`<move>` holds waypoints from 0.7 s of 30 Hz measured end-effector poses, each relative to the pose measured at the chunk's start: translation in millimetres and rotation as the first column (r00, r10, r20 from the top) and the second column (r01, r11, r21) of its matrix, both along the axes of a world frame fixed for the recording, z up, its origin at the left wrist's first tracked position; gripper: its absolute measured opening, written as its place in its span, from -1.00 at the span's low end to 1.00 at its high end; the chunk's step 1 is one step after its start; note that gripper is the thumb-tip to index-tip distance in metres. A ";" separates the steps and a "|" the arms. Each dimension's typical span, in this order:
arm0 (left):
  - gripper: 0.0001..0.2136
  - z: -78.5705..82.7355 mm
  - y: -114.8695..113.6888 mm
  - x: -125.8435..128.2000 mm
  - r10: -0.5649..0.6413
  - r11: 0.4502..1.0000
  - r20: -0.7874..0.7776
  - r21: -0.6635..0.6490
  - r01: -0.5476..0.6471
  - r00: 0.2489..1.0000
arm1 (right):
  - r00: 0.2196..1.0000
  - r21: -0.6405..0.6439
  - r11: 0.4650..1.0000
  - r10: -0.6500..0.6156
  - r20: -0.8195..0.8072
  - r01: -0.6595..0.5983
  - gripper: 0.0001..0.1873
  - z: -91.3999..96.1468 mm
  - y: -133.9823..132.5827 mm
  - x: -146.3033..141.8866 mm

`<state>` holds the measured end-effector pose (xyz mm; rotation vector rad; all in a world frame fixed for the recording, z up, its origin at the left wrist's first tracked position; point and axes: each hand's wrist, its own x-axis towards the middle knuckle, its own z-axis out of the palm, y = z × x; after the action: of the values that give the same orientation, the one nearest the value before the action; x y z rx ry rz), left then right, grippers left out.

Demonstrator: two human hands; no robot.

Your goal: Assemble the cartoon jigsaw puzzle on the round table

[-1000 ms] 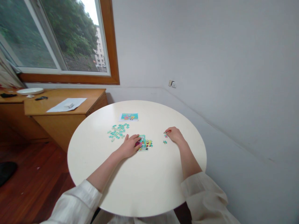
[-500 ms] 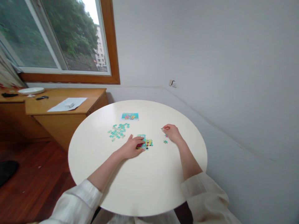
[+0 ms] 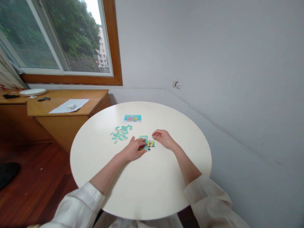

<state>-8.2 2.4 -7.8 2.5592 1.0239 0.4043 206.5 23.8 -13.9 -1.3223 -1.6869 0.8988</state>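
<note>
A small partly joined cartoon puzzle (image 3: 149, 143) lies in the middle of the round white table (image 3: 142, 190). My left hand (image 3: 133, 148) rests on its left side, fingers curled down and pressing it. My right hand (image 3: 162, 138) is at its right edge, fingertips pinched on a small puzzle piece right at the assembly. A pile of loose teal pieces (image 3: 120, 133) lies to the left. A picture card (image 3: 132, 118) lies further back.
A wooden desk (image 3: 61, 114) stands left of the table under the window, with a sheet of paper (image 3: 68, 106), a white plate (image 3: 32, 92) and dark small items on it. The grey wall runs close along the table's right side.
My right hand has carried a piece leftwards from the table's right part to the puzzle's edge. The loose pieces it was near are now hidden. My left hand stayed on the puzzle.
</note>
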 end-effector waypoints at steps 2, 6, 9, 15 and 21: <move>-0.67 -0.3 0.3 0.1 0.001 1.000 -0.002 -0.005 -0.001 1.000 | 1.000 0.011 1.000 -0.011 -0.014 0.011 -0.89 0.6 -0.2 -1.1; -0.67 -0.4 0.6 0.5 0.006 1.000 -0.003 -0.011 -0.006 1.000 | 0.996 -0.006 1.000 -0.007 -0.085 0.007 -0.86 1.1 -0.8 -1.9; -0.67 0.5 0.1 0.9 0.002 1.000 0.003 -0.016 -0.002 1.000 | 0.991 -0.037 0.999 0.012 -0.134 -0.018 -0.81 2.4 -2.5 -2.3; -0.67 1.9 -0.2 1.0 -0.001 1.000 -0.002 -0.023 0.001 1.000 | 0.991 -0.038 0.997 0.060 -0.123 -0.065 -0.70 6.6 -5.5 -2.5; -0.67 1.6 0.8 0.9 -0.010 1.000 -0.007 -0.022 0.010 1.000 | 0.996 -0.034 0.999 0.026 -0.086 -0.029 -0.80 4.7 -2.7 -3.7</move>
<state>-7.3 3.2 -6.2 2.5468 1.0122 0.3795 202.8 21.1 -9.2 -1.2686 -1.6335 0.9918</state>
